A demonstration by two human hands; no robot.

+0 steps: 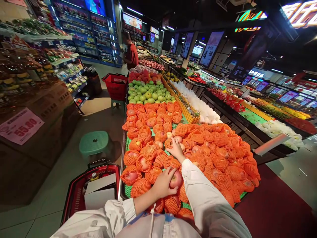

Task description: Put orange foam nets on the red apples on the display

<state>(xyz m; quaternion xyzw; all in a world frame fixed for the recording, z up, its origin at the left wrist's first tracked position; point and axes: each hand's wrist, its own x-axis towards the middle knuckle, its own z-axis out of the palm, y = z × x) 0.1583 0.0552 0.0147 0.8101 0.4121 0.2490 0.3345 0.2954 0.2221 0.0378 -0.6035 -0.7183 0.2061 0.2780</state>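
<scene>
Across the shop, lit shelves (pixel 81 38) rose beyond a long, green-lined stand (pixel 127 191) heaped with netted apples (pixel 144 162). At its near end, the left hand (pixel 161 185) curled around a bare red apple (pixel 176 178), probably firm, slick and easily bruised, best cupped around its sides; the right hand (pixel 176 150), apart, touched a netted one, its grip unclear.

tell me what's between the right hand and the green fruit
In the head view, orange-netted fruit fills most of the stretch from the right hand to the green fruit, with a few bare fruits close to the hand.
</scene>
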